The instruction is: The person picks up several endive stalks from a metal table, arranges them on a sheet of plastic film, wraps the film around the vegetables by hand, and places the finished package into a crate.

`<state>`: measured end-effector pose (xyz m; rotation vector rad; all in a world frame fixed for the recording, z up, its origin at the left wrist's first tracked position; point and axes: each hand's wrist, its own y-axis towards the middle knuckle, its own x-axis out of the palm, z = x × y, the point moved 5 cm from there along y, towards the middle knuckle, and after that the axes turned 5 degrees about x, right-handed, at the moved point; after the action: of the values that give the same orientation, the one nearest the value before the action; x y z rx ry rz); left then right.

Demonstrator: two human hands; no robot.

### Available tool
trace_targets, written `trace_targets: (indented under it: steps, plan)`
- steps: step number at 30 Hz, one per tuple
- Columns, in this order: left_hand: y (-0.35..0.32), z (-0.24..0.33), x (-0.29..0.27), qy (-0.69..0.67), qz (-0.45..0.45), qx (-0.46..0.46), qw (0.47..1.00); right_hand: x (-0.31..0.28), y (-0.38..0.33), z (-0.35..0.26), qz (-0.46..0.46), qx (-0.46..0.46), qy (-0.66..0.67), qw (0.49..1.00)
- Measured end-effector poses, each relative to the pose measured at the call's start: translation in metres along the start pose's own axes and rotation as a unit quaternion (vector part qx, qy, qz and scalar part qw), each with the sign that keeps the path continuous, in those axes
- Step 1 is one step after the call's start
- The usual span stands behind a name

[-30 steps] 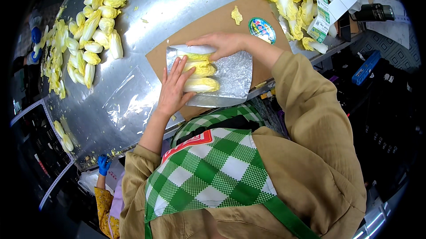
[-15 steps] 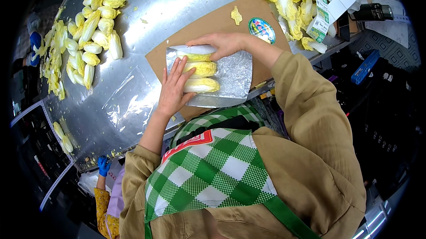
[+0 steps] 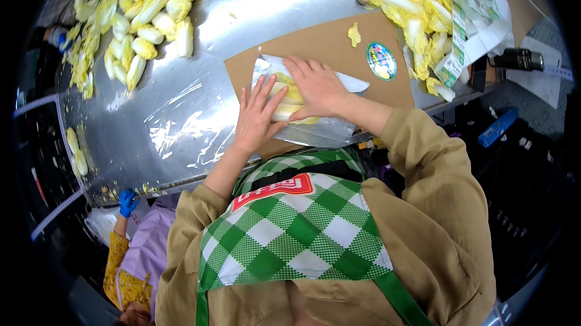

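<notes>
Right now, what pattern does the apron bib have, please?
The apron bib is green-and-white checked, clearest in the head view.

Red patch (image 3: 275, 192) on the green-and-white checked apron (image 3: 327, 229): bold white lettering, white outline, set at a slant. Oval label (image 3: 381, 60), green rim, blue and multicoloured middle, flat on the brown cardboard (image 3: 327, 32); lettering too small to make out. White-and-green label strip (image 3: 458, 45) at the right end of the desk (image 3: 266, 14): repeated printed panels, fine dark print, illegible. Pale strip (image 3: 27, 107) at left: tiny marks, can't tell if numbers.
</notes>
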<state>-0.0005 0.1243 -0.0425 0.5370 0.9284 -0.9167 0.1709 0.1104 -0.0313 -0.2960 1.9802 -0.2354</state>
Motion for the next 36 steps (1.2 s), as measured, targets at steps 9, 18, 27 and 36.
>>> trace_targets:
  steps: [9,18,27,36]
  plan:
    - [-0.041,0.018,0.003,0.041,0.148,0.111,0.982,0.003,0.007,0.002,0.004,-0.056,-0.020,0.998]
    - [-0.012,0.010,0.000,-0.070,0.187,-0.052,0.978,0.014,-0.005,-0.022,-0.020,-0.061,-0.103,0.993]
    - [-0.032,-0.012,-0.014,-0.174,0.280,-0.092,0.940,0.016,-0.005,-0.033,0.051,-0.015,-0.112,0.992]
    - [-0.140,-0.093,-0.020,0.031,0.271,-0.285,0.919,-0.019,0.003,-0.025,0.009,-0.053,0.040,0.998]
